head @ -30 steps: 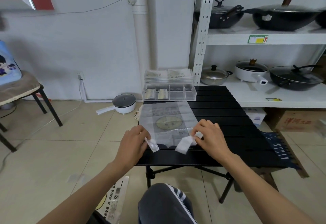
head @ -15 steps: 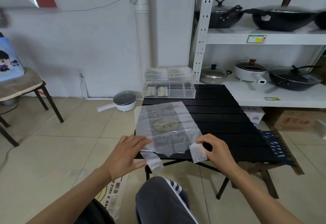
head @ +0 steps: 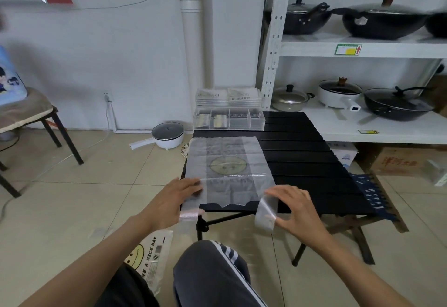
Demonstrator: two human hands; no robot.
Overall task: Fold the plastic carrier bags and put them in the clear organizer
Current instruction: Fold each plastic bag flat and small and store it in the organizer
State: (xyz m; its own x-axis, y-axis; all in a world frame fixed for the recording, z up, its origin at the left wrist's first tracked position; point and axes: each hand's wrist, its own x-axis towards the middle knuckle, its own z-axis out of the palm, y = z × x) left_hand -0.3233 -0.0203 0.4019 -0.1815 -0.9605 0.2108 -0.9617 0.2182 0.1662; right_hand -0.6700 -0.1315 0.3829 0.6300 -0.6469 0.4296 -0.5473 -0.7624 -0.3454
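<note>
A translucent carrier bag [head: 229, 164] with a yellowish round face print lies flat on the black slatted table [head: 302, 161]. Its two handles hang over the near edge. My left hand [head: 177, 201] presses with straight fingers on the bag's near left corner, above the left handle [head: 189, 213]. My right hand [head: 294, 207] has spread fingers against the right handle [head: 266, 215]. The clear organizer [head: 228, 121] stands at the table's far left edge, with folded bags in its two left compartments.
A stack of flat bags [head: 228, 95] lies on top of the organizer. Another printed bag [head: 148, 256] hangs beside my left knee. A white shelf rack [head: 362, 48] with pans stands to the right, a small pot [head: 168, 135] sits on the floor, and a chair [head: 29, 115] is at the left.
The bag has slid toward me, so its handles now hang over the table's near edge. Both hands drew back with it and their fingers have straightened out.
</note>
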